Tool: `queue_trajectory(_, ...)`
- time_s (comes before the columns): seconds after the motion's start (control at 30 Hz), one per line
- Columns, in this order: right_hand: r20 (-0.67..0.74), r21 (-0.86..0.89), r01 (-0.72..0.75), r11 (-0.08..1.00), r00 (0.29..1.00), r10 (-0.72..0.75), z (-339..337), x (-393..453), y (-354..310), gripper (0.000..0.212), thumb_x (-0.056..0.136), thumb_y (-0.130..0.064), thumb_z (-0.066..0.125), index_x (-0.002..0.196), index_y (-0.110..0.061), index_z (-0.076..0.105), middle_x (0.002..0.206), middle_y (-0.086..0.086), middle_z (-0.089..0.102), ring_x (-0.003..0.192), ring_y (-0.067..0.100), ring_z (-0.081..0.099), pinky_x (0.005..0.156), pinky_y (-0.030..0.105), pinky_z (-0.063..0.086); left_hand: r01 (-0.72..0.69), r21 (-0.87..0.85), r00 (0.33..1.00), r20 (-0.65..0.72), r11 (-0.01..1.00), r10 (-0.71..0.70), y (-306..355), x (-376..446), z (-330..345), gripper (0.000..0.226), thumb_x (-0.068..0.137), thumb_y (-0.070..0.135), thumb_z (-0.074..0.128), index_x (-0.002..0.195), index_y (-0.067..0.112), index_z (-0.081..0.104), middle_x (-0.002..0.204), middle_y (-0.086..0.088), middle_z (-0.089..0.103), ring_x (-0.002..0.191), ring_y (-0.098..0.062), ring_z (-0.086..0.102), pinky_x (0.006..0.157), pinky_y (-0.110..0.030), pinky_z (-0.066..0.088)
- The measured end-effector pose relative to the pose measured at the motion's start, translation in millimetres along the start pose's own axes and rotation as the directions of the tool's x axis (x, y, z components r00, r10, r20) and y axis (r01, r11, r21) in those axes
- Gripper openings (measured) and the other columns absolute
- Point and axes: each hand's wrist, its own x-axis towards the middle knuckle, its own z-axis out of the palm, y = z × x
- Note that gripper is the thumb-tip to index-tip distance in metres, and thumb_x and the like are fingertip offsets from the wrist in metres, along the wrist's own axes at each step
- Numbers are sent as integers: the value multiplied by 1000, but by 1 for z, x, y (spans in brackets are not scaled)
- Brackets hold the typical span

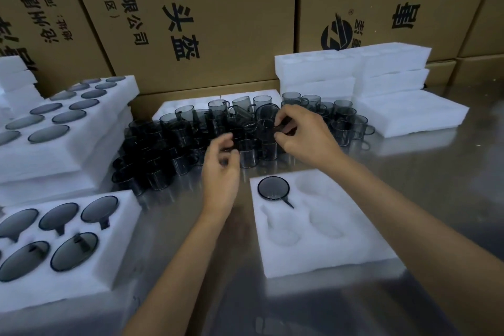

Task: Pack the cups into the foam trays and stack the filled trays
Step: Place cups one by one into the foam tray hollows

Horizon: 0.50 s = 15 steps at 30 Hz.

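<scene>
back: printed cardboard boxes [212, 16] | surface: shiny metal table [436, 172]

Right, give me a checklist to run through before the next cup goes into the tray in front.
1. Free pockets in the front foam tray: ok, one seated cup at its far left, the other pockets show empty.
2. Loose cups within reach: ok, a cluster stands just beyond the tray.
3. Right hand has a cup: cannot tell for certain, its fingers curl round something dark among the cups.
4. Left hand has a cup: cannot tell, it is blurred, fingers curled near a cup.
5. Seated cup's handle in its slot: ok, it points toward the tray's middle.
6. Filled tray at near left ready for stacking: ok, its visible pockets hold cups.
</scene>
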Motion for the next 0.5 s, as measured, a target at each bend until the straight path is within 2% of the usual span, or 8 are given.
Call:
queue_trajectory(0.07, 51, 65, -17, 998, 999, 13, -23, -18, -4, 21, 79, -16, 73, 88, -26, 56, 90, -8, 65, 78, 13, 67, 69, 29, 52, -49, 0, 997, 58, 999, 49, 13, 2, -2, 41, 103, 7, 41, 138, 26, 50, 129, 9, 57, 108, 1, 58, 92, -27, 50)
queue_trajectory(0.13, 132, 122, -43, 992, 991, 27, -45, -36, -7, 25, 77, -19, 77, 85, -28, 55, 90, -5, 67, 75, 12, 68, 67, 30, 52, -87, 4, 977, 196, 996, 84, 26, -4, 0, 40, 106, 11, 36, 142, 23, 47, 132, 8, 57, 120, -7, 57, 99, -27, 49)
queue_trajectory(0.23, 235, 155, -65, 986, 972, 27, -70, -58, -8, 27, 74, -18, 80, 84, -27, 56, 92, -3, 68, 76, 13, 68, 75, 34, 53, -82, -64, 888, 448, 995, 102, 46, -21, 9, 41, 105, 8, 41, 144, 20, 47, 139, 7, 56, 130, -1, 50, 110, -27, 41)
queue_trajectory(0.3, 278, 218, -90, 972, 960, 26, -83, -67, -5, 27, 73, -13, 79, 86, -21, 57, 93, -2, 68, 79, 18, 66, 78, 39, 53, -66, -116, 819, 561, 991, 120, 56, -31, 16, 46, 103, 4, 43, 146, 20, 44, 146, 4, 51, 136, 0, 43, 115, -27, 35)
queue_trajectory(0.4, 328, 303, -138, 943, 944, 33, -98, -74, -1, 32, 76, -1, 77, 95, -15, 56, 97, 0, 68, 85, 29, 64, 85, 45, 52, -54, -151, 774, 619, 987, 137, 69, -42, 26, 52, 100, 0, 49, 148, 17, 39, 147, 0, 50, 137, -4, 43, 115, -26, 35)
queue_trajectory(0.5, 390, 317, -179, 931, 920, 44, -105, -79, 1, 47, 79, -2, 77, 115, -22, 55, 111, -2, 69, 100, 18, 69, 93, 36, 54, -102, -69, 822, 555, 992, 124, 72, -50, 33, 62, 95, 8, 62, 148, 30, 39, 138, 5, 55, 122, -7, 57, 104, -22, 46)
